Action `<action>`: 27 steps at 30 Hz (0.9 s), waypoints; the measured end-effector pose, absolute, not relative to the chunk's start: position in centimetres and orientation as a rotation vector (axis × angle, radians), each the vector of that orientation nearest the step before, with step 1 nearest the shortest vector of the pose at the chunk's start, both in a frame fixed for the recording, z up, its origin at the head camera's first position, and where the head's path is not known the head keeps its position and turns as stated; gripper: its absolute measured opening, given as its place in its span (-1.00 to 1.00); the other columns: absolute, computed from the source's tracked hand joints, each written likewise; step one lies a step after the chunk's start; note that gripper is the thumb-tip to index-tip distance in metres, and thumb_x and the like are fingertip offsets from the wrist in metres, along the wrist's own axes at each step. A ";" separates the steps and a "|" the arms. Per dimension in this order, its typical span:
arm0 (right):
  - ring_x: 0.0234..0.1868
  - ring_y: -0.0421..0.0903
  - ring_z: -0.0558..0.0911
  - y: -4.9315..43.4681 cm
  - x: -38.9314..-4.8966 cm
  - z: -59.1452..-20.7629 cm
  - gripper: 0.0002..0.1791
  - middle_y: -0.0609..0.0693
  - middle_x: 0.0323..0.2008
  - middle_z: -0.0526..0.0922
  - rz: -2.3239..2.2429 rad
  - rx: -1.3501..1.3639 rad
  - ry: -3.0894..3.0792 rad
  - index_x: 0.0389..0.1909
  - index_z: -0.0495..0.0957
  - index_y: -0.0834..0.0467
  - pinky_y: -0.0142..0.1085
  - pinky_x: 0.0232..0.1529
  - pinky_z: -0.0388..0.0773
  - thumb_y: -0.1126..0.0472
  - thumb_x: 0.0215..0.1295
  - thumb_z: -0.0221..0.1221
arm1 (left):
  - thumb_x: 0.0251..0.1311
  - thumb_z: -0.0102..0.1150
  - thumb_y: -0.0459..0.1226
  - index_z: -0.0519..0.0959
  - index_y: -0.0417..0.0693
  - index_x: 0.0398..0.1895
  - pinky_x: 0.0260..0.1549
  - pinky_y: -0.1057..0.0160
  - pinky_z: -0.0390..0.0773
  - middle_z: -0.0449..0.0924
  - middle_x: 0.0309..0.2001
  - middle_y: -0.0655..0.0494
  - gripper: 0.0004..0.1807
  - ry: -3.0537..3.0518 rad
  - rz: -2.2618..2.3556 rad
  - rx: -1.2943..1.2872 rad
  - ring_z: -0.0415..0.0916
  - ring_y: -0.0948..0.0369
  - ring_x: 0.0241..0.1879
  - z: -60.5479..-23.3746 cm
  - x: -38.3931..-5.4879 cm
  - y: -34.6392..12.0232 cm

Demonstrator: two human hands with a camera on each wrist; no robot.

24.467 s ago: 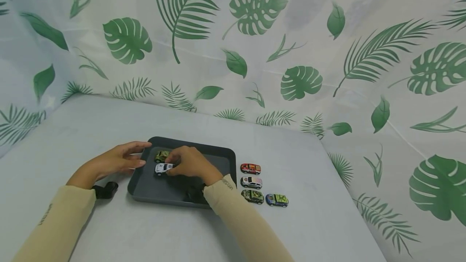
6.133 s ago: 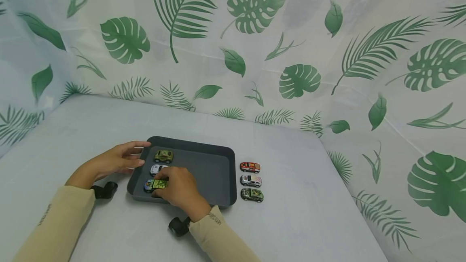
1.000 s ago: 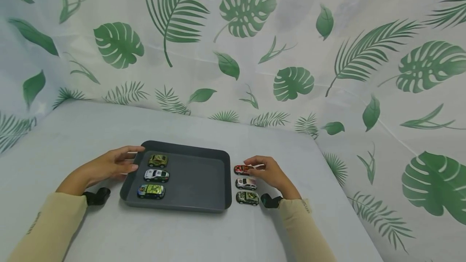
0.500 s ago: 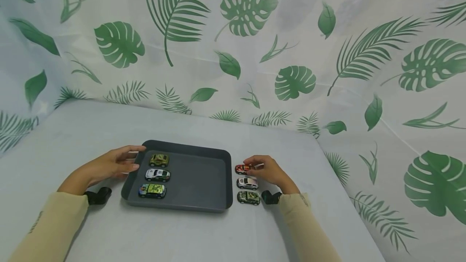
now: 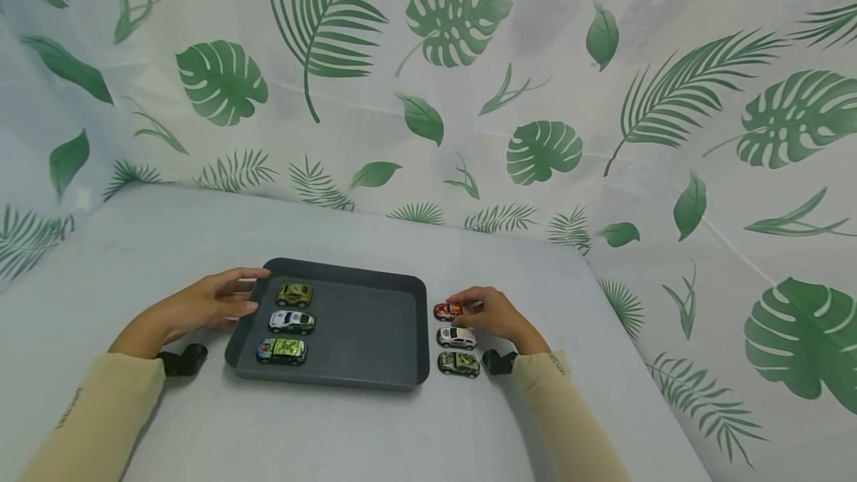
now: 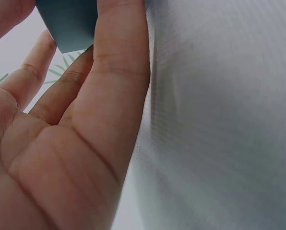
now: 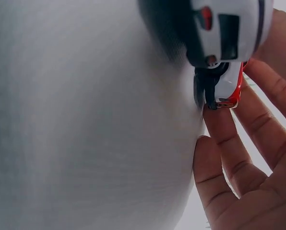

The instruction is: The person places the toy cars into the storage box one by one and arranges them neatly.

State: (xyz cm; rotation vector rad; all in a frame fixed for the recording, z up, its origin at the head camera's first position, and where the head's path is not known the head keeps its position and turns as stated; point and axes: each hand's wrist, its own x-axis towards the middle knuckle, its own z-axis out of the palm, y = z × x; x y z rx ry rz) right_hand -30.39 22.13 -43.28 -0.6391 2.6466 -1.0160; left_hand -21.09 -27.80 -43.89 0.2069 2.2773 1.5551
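Comparing now with the view some seconds back, we find the right hand [image 5: 494, 315] gone from the tray [image 5: 375, 333] and settled at the red car [image 5: 445, 310], the farthest of three on the counter [image 5: 321, 430] just past the tray's right side. Its thumb and fingers pinch that car by its right end; the silver car [image 5: 456, 338] blocks part of the right wrist view, so we cannot fairly judge how firm the hold is. Over the last second the right hand stays there and the red car keeps its place in the row.

Our left hand [image 5: 201, 309] has not shifted: its fingers lie loosely extended, spread from the thumb, with fingertips resting at the tray's left edge and gripping no car.

Inside the tray, along its left side, we have the green camouflage car [image 5: 294, 294] farthest, the white car [image 5: 291, 321] in the middle and the yellow-green car [image 5: 282, 350] nearest. That last one, under the right hand a few seconds ago, now stands free of it. We judge the work evenly split: three cars in, three outside.

Nearer us than the red car stand the silver car and then the dark camouflage car [image 5: 459, 364], neither held. Beyond the counter hangs the leaf-print cloth [image 5: 535, 80].
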 end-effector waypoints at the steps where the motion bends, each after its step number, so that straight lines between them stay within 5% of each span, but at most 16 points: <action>1: -0.08 -0.03 0.71 22.2 -30.3 -43.3 -0.63 0.16 -0.03 0.77 -1.015 -0.645 2.647 0.11 0.75 0.34 -0.03 0.04 0.69 0.40 0.28 0.49 | 0.58 0.27 -0.18 0.02 -0.28 0.73 0.26 -0.36 0.55 -0.07 0.61 -0.66 -0.12 2.279 1.554 0.205 0.24 -0.53 0.49 -43.9 -21.1 -27.8; 27: 0.01 0.07 0.74 23.2 -29.5 -41.2 -0.68 0.17 -0.03 0.80 -0.975 -0.779 2.703 0.07 0.75 0.35 0.05 0.13 0.69 0.39 0.32 0.45 | 0.60 0.24 -0.20 0.02 -0.31 0.72 0.24 -0.35 0.57 -0.04 0.59 -0.69 -0.15 2.306 1.529 0.198 0.28 -0.53 0.46 -43.8 -21.0 -27.7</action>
